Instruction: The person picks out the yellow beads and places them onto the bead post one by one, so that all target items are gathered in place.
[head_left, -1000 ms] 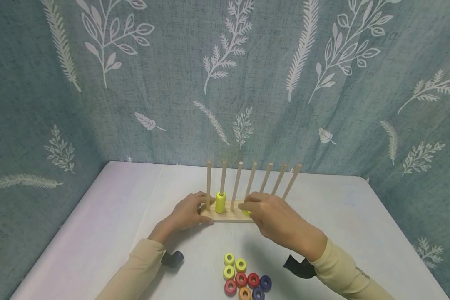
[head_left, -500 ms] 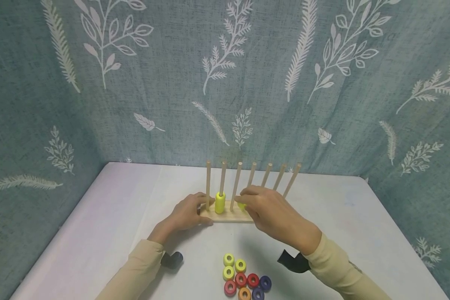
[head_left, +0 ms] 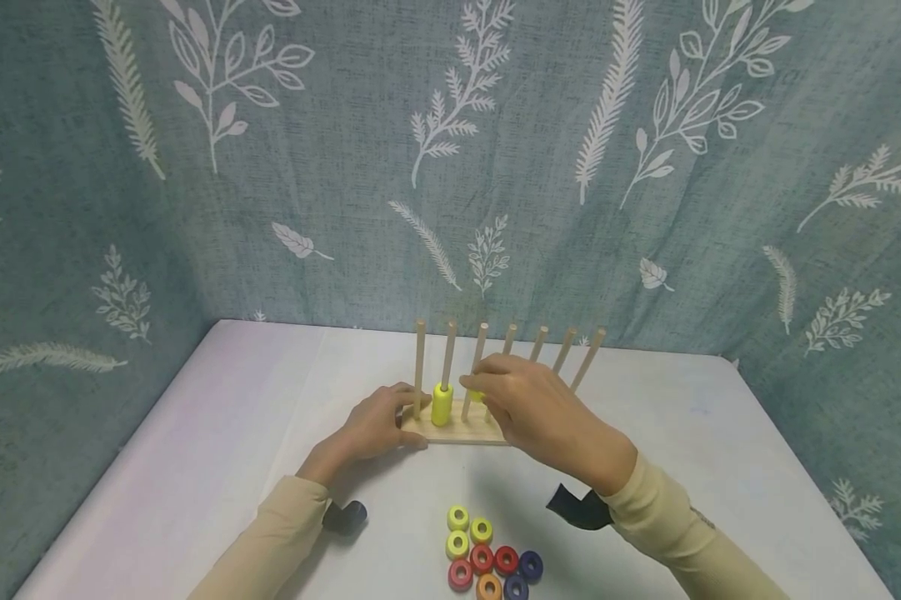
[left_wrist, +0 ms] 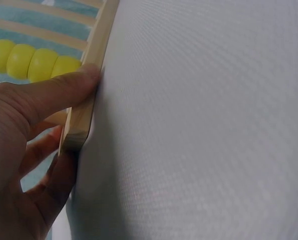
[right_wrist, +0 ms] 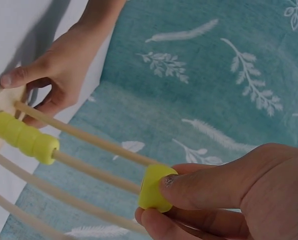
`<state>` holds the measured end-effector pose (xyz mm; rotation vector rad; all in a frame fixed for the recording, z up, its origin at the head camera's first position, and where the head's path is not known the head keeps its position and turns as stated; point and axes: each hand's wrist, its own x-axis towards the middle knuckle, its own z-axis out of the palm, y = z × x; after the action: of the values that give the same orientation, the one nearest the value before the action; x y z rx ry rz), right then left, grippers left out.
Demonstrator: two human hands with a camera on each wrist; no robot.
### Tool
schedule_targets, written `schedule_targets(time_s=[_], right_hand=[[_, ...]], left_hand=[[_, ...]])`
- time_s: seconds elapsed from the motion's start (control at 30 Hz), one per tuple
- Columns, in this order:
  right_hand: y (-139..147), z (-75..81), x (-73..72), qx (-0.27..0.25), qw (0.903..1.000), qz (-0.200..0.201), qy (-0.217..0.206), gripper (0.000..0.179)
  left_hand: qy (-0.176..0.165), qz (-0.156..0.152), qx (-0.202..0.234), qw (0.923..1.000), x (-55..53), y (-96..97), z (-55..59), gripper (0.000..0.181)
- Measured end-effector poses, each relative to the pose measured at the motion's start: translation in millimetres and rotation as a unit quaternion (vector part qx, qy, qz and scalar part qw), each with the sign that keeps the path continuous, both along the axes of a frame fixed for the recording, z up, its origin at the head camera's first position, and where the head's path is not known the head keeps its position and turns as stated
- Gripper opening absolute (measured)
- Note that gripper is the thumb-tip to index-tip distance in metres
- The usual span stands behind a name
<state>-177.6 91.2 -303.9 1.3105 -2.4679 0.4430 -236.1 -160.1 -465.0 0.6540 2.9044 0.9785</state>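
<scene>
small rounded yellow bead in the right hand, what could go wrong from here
The right hand only pinches the small rounded yellow bead, so it might slip and roll off.

The slim round wooden pegs stand in a row near that hand, so it could knock one.

The left hand grips one end of the pale wooden base, so a push farther along might swivel it.

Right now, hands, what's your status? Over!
Left hand gripping pale wooden peg rack. Right hand pinching round yellow bead. Slim wooden pegs possibly in the way.
</scene>
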Motion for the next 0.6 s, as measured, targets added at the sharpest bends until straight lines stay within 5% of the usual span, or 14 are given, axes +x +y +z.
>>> schedule_targets(time_s=[0.6], right_hand=[[-11.3, 15.1, -8.3, -0.018, 0.9989, -0.004, 0.044, 0.035]], left_hand=[[0.000, -0.002, -0.005, 1.0000, -1.0, -1.7, -0.7, 0.063]])
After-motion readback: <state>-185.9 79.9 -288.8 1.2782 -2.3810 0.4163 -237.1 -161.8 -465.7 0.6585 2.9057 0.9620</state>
